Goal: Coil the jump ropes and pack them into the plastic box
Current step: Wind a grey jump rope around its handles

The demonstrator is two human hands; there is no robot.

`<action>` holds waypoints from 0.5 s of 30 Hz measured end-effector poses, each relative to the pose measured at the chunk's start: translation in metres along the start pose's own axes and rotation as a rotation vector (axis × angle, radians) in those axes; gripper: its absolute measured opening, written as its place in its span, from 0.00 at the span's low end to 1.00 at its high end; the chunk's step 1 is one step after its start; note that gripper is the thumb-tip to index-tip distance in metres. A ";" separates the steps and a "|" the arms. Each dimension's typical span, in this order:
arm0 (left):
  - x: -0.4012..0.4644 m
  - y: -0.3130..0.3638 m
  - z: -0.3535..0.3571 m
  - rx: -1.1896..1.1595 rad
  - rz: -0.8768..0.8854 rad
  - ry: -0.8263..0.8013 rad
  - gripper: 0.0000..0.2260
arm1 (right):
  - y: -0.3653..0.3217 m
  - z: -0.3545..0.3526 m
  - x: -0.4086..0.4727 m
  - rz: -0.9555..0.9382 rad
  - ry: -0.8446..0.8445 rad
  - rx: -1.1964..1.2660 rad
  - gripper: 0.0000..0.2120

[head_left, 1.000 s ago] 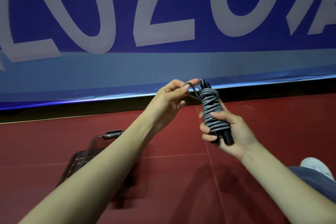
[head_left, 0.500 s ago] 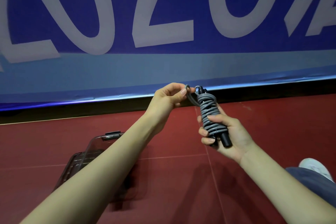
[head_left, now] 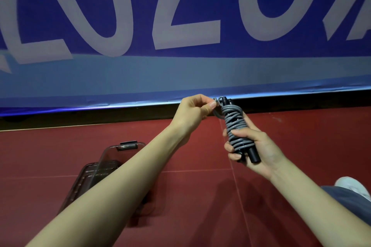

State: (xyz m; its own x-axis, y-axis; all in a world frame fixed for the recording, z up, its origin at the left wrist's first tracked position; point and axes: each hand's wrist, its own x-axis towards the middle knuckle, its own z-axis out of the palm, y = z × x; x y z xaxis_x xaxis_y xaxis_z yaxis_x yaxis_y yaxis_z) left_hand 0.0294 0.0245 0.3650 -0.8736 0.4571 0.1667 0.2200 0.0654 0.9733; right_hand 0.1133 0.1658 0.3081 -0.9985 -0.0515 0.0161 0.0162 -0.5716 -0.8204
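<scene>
Rope: grey cord wound in tight turns around two black handles held side by side, bundle tilted with its top leaning left and away. The handle ends stick out below the coil, near the heel of the right hand.

Right hand: fingers curled round the lower half of the bundle, thumb across the front of the coil, fingertips showing on the left side. Firm grip, held in the air above the floor.

Left hand: reaches in from the left, fingers curled. Thumb and forefinger pinch the loose end of the cord at the top of the bundle, where a small loop stands out to the left of the handle tips. Both hands almost touch there.

Box: clear plastic, on the red floor at near left, well apart from the rope. Its lid stands open with a dark latch at the top edge. The left forearm hides much of it; contents cannot be made out.

Background: blue banner with large pale letters along the far wall. At far right, a trouser leg and a white shoe.
</scene>
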 end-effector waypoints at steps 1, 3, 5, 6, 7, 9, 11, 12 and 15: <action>0.001 0.000 -0.001 0.007 0.002 0.002 0.09 | 0.001 0.000 0.000 -0.003 -0.009 -0.015 0.29; 0.002 -0.001 -0.003 0.016 0.008 -0.008 0.10 | 0.003 0.000 0.000 0.002 -0.020 -0.025 0.29; 0.001 -0.002 -0.003 0.006 0.011 -0.024 0.11 | 0.003 0.001 0.001 0.010 -0.012 -0.028 0.29; 0.001 -0.003 -0.004 -0.002 0.008 -0.028 0.11 | 0.004 0.001 0.001 0.012 -0.008 -0.036 0.30; 0.001 -0.004 -0.004 -0.004 0.009 -0.030 0.11 | 0.003 0.001 0.001 0.012 -0.005 -0.046 0.30; 0.001 -0.006 -0.005 -0.003 0.009 -0.029 0.10 | 0.004 0.002 0.001 0.012 -0.001 -0.069 0.32; 0.001 -0.005 -0.003 -0.012 0.011 -0.035 0.10 | 0.002 0.000 0.000 0.005 0.007 -0.091 0.32; 0.001 -0.005 -0.004 -0.022 0.010 -0.036 0.10 | 0.003 0.001 0.000 0.007 0.008 -0.100 0.31; 0.001 -0.006 -0.002 -0.020 0.018 -0.042 0.11 | 0.004 0.001 0.001 0.005 0.011 -0.125 0.31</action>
State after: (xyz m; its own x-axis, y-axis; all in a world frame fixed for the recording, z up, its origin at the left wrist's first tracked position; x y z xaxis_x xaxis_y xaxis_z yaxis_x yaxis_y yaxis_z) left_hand 0.0263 0.0222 0.3593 -0.8503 0.4953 0.1781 0.2265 0.0387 0.9733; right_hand 0.1128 0.1628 0.3054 -0.9990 -0.0448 0.0062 0.0154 -0.4652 -0.8851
